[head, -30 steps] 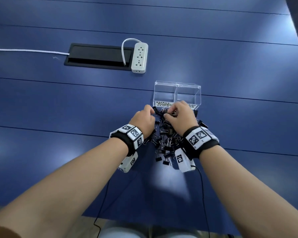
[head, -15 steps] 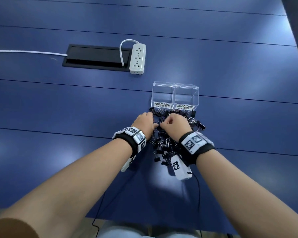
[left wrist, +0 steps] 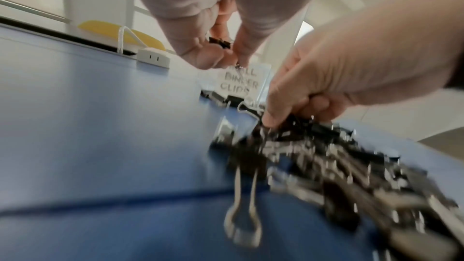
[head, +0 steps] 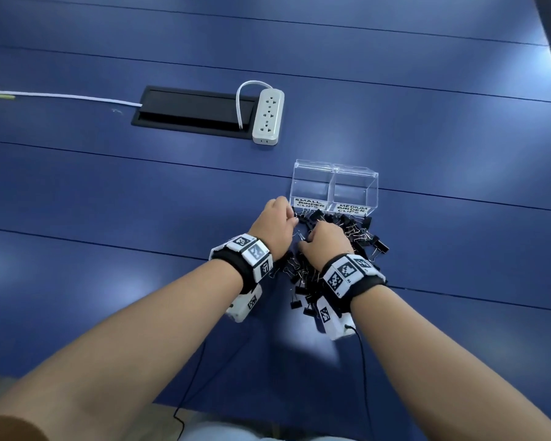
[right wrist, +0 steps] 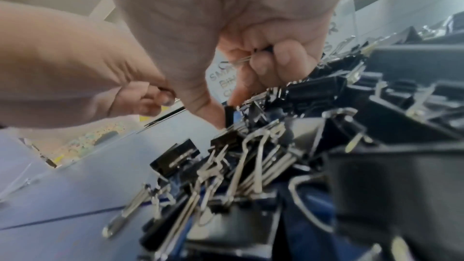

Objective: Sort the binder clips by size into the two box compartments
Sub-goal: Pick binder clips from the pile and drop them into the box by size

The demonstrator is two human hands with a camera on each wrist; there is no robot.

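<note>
Directly beneath both hands, a heap of black binder clips [head: 331,249] lay on the blue tabletop [head: 109,218], with silver wire handles pointing in all directions. The left hand [head: 275,226] was at the left edge of the heap, its grip narrow and closed: in the left wrist view the fingers [left wrist: 200,55] were curled round a small black clip [left wrist: 219,42], pinched against the thumb. The right hand [head: 326,241] was just beside it, on top of the heap, its grip likewise narrow; in the right wrist view its curled fingers [right wrist: 276,61] held a clip by its wire handle [right wrist: 241,61], while the thumb tip touched the clips below. Just beyond the fingertips of both hands stood the clear two-compartment box [head: 334,173], touching the far edge of the heap. Its compartment ahead of the left grip was labelled SMALL BINDER CLIPS [head: 310,203]; the one ahead of the right grip was labelled MEDIUM BINDER CLIPS [head: 352,209]. No clips could be made out inside either compartment. Well beyond the left grip, a white power strip [head: 267,117] lay beside a black recessed cable hatch [head: 188,111], with a white cable [head: 61,97] running off to the left. Both wrists carried bands with black-and-white markers [head: 347,272].
</note>
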